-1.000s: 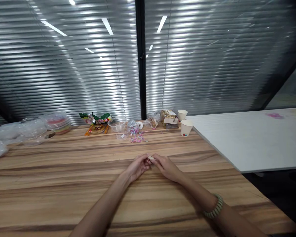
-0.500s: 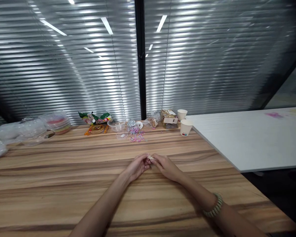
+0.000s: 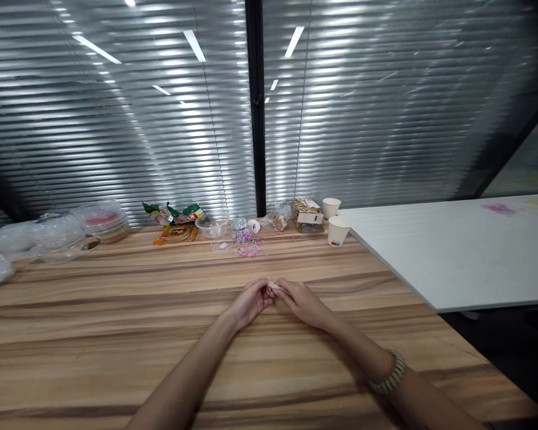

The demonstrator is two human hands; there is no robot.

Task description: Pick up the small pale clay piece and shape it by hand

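Observation:
My left hand [image 3: 250, 303] and my right hand [image 3: 301, 303] meet at the fingertips above the middle of the wooden table [image 3: 116, 334]. Between them is a small pale, whitish piece [image 3: 273, 286], pinched by the fingers of both hands. Its kind is too small to make out, and the fingers cover part of it. The left hand's lower fingers curl beneath the piece, while the right hand grips it from the other side. A beaded bracelet [image 3: 389, 373] circles my right wrist.
Paper cups [image 3: 338, 231], a cardboard box [image 3: 308, 216], a clear plastic bowl [image 3: 212, 227], scattered pink and purple bits [image 3: 249, 251] and green snack packaging [image 3: 179, 215] line the back edge. Stacked plastic lids [image 3: 105, 222] stand at left. A white table [image 3: 452, 251] adjoins on the right.

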